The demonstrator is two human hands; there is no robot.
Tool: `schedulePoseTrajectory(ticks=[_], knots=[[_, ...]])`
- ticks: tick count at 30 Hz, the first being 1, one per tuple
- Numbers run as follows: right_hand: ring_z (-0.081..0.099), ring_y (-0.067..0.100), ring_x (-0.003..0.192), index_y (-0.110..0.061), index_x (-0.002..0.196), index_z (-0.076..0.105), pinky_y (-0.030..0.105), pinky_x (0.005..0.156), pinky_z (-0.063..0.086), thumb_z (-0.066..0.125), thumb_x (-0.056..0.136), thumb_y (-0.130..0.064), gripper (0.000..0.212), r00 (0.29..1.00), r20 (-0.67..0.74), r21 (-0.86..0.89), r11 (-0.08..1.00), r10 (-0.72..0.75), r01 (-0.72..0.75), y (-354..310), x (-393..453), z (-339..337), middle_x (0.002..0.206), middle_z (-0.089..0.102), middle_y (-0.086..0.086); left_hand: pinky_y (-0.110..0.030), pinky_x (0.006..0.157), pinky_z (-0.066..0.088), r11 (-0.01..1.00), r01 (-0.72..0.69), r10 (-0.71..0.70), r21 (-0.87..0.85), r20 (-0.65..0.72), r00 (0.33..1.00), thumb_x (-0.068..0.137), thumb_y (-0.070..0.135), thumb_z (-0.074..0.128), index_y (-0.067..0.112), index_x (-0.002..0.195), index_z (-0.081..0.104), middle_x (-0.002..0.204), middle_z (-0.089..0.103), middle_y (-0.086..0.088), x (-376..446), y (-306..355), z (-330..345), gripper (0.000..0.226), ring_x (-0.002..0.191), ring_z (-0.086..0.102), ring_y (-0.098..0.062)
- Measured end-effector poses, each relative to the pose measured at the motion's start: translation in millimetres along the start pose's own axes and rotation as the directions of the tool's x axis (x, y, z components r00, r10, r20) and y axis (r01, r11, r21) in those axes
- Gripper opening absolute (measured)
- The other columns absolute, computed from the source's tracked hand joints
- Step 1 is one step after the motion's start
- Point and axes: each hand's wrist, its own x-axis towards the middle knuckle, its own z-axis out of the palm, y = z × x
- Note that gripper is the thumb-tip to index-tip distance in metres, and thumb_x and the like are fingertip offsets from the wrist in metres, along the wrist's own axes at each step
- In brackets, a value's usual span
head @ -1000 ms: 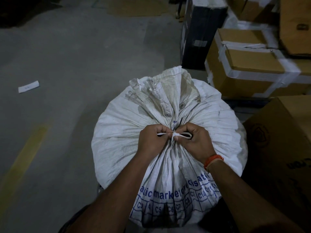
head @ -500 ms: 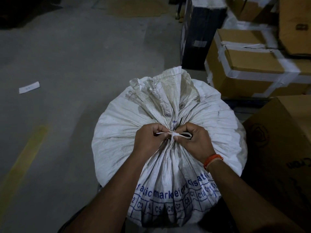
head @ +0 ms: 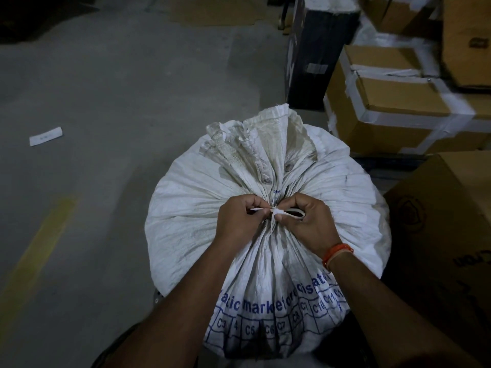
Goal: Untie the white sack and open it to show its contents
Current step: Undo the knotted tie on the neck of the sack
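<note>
A full white woven sack [head: 191, 208] with blue printing stands on the floor in front of me. Its neck is gathered and bound by a white tie [head: 276, 211] with a knot in the middle. My left hand [head: 239, 221] pinches the tie's left end just left of the knot. My right hand [head: 310, 221], with an orange band on the wrist, pinches the tie's loop on the right. The bunched sack mouth [head: 255, 147] fans out beyond the knot. The contents are hidden.
Taped cardboard boxes [head: 393, 107] are stacked at the right, with another brown box [head: 446, 235] close beside the sack and a black box [head: 316, 54] behind it. Grey concrete floor lies to the left, with a yellow line [head: 37, 251] and a white paper scrap [head: 45, 136].
Both hands stay at the knot. The fingers have shifted slightly on the tie, and the left end shows a bit more between the left fingers. The sack remains tied.
</note>
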Motion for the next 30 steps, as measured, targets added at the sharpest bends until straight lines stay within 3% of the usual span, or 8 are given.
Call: schedulePoseTrajectory(ticks=[22, 30], knots=[[0.07, 0.002, 0.082, -0.017, 0.085, 0.076, 0.014, 0.074, 0.054, 0.084, 0.078, -0.009, 0.013, 1.0, 0.004, -0.022, 1.0, 0.001, -0.001, -2.3, -1.0, -0.7, 0.085, 0.076, -0.007, -0.044, 0.086, 0.062, 1.0, -0.018, 0.018, -0.014, 0.015, 1.0, 0.087, 0.02, 0.08, 0.024, 0.084, 0.082, 0.078, 0.079, 0.008, 0.0, -2.5, -0.9, 0.005, 0.081, 0.076, -0.013], [0.071, 0.004, 0.084, -0.02, 0.083, 0.075, 0.019, 0.076, 0.055, 0.085, 0.077, -0.011, 0.014, 1.0, 0.008, -0.019, 1.0, 0.01, -0.01, -2.1, -0.8, -0.8, 0.085, 0.076, -0.007, -0.046, 0.087, 0.062, 0.999, -0.002, 0.002, -0.036, 0.021, 1.0, 0.086, 0.022, 0.08, 0.025, 0.085, 0.082, 0.078, 0.08, 0.007, 0.1, -1.8, -1.0, 0.004, 0.082, 0.077, -0.015]])
